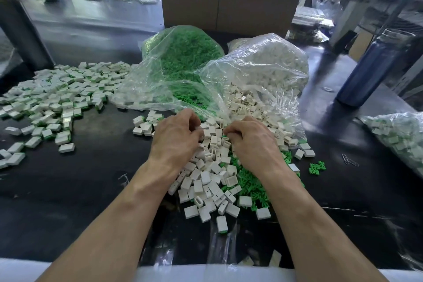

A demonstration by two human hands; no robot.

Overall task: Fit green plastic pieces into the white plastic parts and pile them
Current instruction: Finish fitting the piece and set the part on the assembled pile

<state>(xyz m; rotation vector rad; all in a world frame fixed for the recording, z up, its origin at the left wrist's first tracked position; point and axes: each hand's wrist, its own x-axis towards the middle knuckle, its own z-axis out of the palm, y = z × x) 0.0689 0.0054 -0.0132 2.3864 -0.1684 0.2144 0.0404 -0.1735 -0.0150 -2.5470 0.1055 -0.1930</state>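
both hands down in the loose heap of white parts [206, 174] mid-bench [91, 178], backs to the camera. left hand [175, 135] has fingers curled under, looks like it pinches a white part at its tips but the contact is hidden. right hand [249, 139] also curled, a bit of green shows at its fingertips [225, 132], so probably pinching a green piece; can't confirm. loose green pieces [249, 184] lie under and right of the right wrist, a few more [317, 166] stray further right. supply: green bag [183, 57] and white bag [270, 64] just behind the heap, mouths open toward the hands. finished ones are in the pile [59, 96] far left. my read: mid-fit. to do it well, turn the white part's open slot toward the right hand, line the green piece square, push straight till seated, don't force it crooked. then toss left onto the pile, keep it out of the unfitted heap.
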